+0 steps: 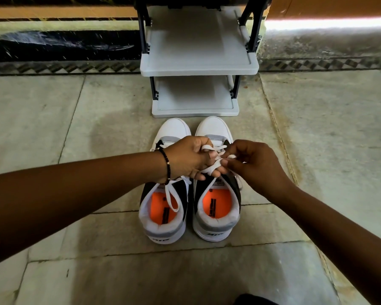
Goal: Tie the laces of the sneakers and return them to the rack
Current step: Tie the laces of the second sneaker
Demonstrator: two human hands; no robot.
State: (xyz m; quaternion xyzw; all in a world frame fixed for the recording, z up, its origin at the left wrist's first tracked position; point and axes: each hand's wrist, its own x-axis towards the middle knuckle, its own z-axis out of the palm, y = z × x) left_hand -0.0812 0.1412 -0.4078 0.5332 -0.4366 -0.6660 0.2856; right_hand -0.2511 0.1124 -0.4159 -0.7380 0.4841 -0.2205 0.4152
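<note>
Two white, grey and black sneakers with orange insoles stand side by side on the floor, toes toward the rack: the left sneaker (165, 208) and the right sneaker (217, 205). My left hand (185, 158) and my right hand (254, 164) meet above the right sneaker's tongue, both gripping its white lace (213, 164), which loops around my left fingers. The left sneaker's lace (171, 198) hangs in a loose loop over its orange insole. My hands hide the middle of both shoes.
A light grey shoe rack (198, 69) with dark posts stands just beyond the toes, its two visible shelves bare. The floor is pale stone tile, with a patterned border strip and a wall behind the rack. A dark bead bracelet sits on my left wrist.
</note>
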